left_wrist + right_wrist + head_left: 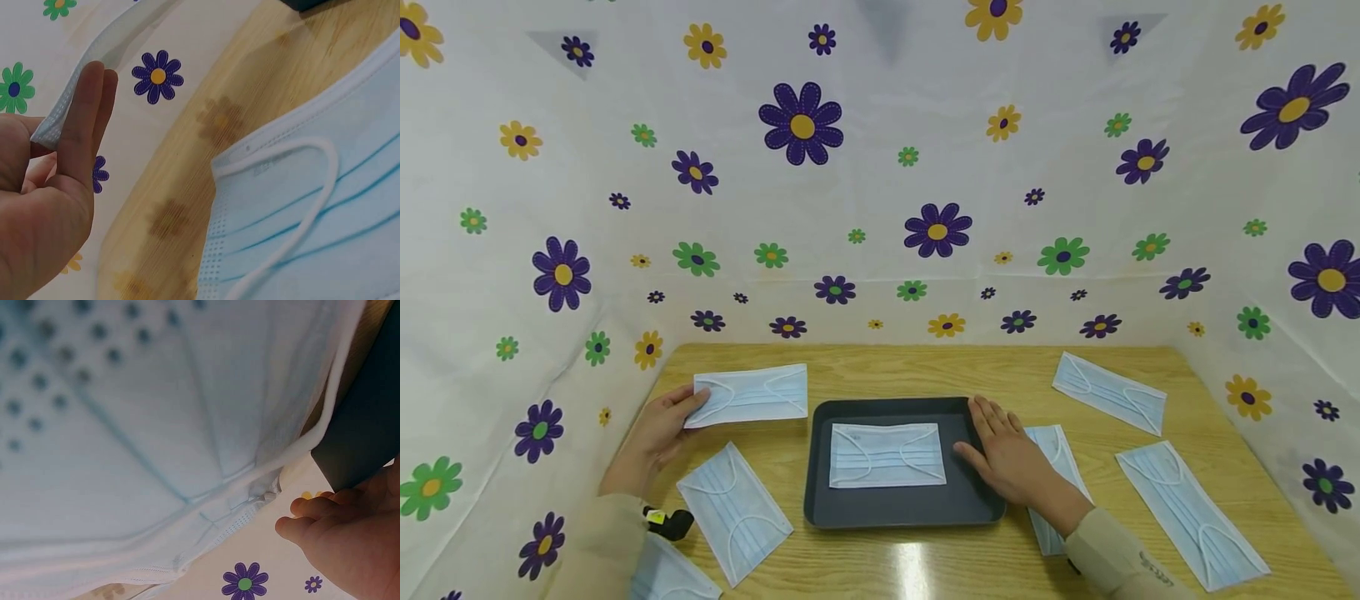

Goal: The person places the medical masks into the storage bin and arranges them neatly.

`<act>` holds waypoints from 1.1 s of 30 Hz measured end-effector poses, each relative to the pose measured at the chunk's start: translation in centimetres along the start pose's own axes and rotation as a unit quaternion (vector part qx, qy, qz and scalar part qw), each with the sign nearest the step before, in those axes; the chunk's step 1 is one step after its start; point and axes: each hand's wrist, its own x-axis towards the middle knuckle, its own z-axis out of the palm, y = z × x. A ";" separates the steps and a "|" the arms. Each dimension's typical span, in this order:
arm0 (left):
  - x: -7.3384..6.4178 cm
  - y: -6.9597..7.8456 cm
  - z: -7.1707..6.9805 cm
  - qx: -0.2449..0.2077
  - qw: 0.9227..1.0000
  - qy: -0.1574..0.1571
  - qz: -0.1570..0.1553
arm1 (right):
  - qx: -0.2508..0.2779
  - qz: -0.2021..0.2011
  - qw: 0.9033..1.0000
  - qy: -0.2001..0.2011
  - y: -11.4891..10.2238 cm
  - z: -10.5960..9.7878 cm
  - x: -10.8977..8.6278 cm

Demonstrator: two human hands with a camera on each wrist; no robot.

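My left hand (658,425) pinches the left end of a light blue face mask (756,396) between thumb and fingers, to the left of the tray. In the left wrist view this mask (103,47) shows edge-on, raised off the table. A dark grey tray (902,510) sits mid-table with one face mask (887,442) lying flat in it, ear loops up. My right hand (1011,454) rests on the tray's right rim, fingers straight and thumb spread over the inside. Partly hidden under my right forearm lies another mask (1051,533), large in the right wrist view.
Two masks lie at the left, one angled beside the tray (735,512) and one near my left sleeve (673,579). On the right are a far mask (1108,392) and a nearer mask (1195,517). A flowered cloth (880,192) walls the wooden table (917,371) on three sides.
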 end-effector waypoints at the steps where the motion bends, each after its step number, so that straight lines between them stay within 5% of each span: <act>1: -0.1 0.0 0.2 -0.002 1.000 0.000 0.000 | -0.001 0.000 1.000 0.000 0.0 0.0 0.0; 18: -1.8 0.1 4.4 -0.018 1.000 -0.007 -0.003 | 0.003 0.004 1.000 -0.004 0.0 0.0 0.0; 33: -2.8 0.0 9.6 0.024 1.000 -0.019 0.003 | 0.005 0.001 1.000 0.003 0.2 0.2 0.0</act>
